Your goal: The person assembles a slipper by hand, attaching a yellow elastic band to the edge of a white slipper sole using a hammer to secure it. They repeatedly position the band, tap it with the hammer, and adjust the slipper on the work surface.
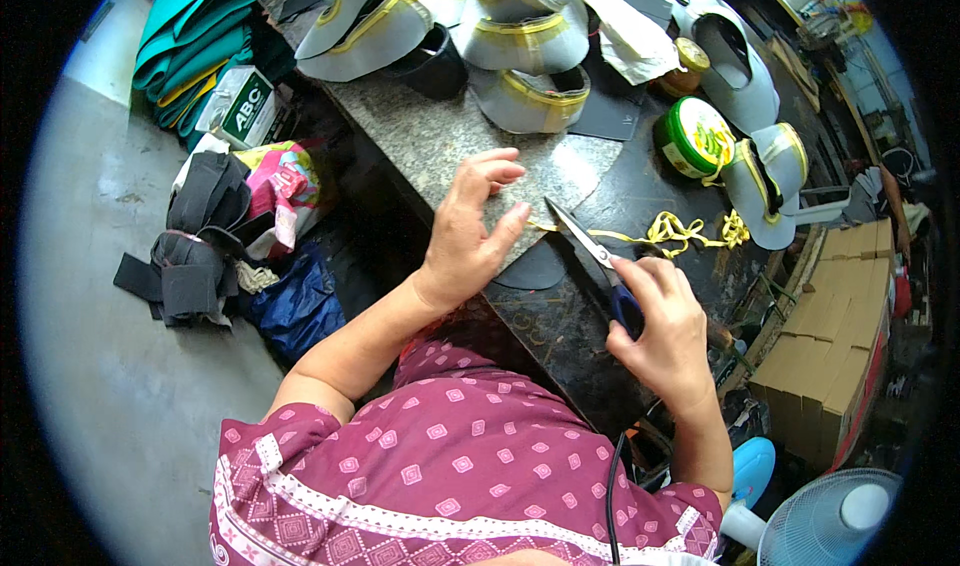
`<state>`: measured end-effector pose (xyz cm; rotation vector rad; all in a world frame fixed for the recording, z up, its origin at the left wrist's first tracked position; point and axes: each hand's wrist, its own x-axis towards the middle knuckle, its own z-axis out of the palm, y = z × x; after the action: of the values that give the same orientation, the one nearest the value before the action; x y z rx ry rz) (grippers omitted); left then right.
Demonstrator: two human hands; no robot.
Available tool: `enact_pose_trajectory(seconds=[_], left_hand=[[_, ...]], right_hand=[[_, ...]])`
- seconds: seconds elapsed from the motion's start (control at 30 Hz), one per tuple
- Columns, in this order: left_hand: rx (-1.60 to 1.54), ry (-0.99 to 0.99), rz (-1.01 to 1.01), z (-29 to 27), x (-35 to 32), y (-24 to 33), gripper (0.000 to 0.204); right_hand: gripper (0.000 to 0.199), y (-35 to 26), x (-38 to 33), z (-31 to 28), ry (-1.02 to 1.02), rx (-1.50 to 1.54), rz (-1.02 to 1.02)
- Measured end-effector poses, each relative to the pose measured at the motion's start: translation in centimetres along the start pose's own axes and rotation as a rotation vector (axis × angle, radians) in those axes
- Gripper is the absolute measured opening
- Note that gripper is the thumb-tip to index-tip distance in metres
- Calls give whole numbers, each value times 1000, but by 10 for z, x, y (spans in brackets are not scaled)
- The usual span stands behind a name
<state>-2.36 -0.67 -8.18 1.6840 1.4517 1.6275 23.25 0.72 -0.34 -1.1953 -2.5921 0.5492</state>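
My right hand [662, 326] grips the blue handles of a pair of scissors [585, 246], its blades open and pointing up-left. The blade tips meet a thin yellow strip [672, 231] that trails in a tangle across the dark bench. My left hand [470, 231] rests on the edge of a grey speckled slab [440, 136], fingers curled, thumb close to the strip's near end beside the scissor tips. Whether it pinches the strip I cannot tell. A dark oval cut piece [535, 268] lies under the scissors.
Several grey shoe uppers with yellow trim [520, 36] are stacked at the back of the bench. A green round tin [692, 136] stands to the right. Cardboard boxes [835, 336] and a fan [825, 521] sit right; fabric bundles [200, 236] and teal sheets [195, 26] lie left.
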Motion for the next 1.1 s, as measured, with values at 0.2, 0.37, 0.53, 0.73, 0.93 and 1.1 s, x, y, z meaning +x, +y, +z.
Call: enact_pose_trajectory(seconds=[0.2,0.37,0.53,0.73,0.93,1.1], left_hand=[[229,71,185,1,3,-10,32],[377,70,232,10,-1,-14,31],[322,42,181,5,3,-9,29],[175,95,240,-20,53,-3,34],[660,331,419,-6,121,-20,43],[579,173,269,8,156,-32,56]], right_hand=[[58,56,11,-39,56,879,271],[44,98,48,-84,354,2,51],[41,154,92,-72,319,-329,-78],[45,150,97,-64,400,-536,-58],[55,73,121,-29,383,-220,-280],[59,25,155,14,278,-233,-211]])
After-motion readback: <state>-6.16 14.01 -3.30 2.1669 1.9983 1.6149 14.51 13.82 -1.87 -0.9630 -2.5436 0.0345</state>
